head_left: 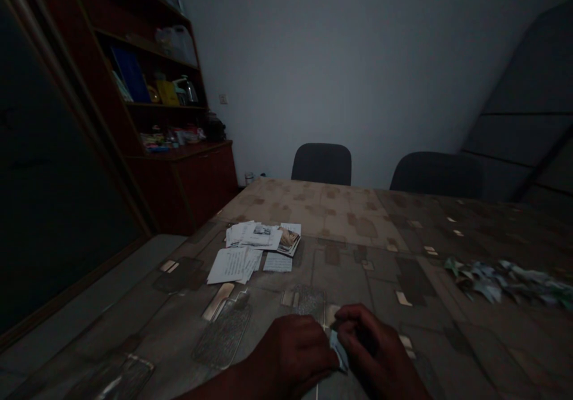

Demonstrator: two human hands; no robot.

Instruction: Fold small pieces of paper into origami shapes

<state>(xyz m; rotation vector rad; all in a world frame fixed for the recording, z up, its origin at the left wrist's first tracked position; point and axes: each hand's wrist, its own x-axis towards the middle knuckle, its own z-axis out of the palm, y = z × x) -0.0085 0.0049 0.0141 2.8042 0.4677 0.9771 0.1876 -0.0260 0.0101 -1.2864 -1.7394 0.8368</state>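
Near the table's front edge, my left hand [298, 349] is closed on a small pale piece of folded paper [339, 351]. My right hand [378, 346] is beside it, fingers curled round the other side of the same paper. Most of the paper is hidden between the fingers. Beyond my left hand lie printed sheets and cards in loose, overlapping piles, with a white stack [228, 265] nearest and a picture card [289, 240] at the right. A row of folded or crumpled paper pieces [505, 282] lies on the right of the table.
A patterned cloth covers the table [322, 209]. Two dark chairs, one at the middle [321, 163] and one at the right [436, 172], stand behind the far edge. At the left is a red-brown cabinet [192, 182] with loaded shelves. The room is dim.
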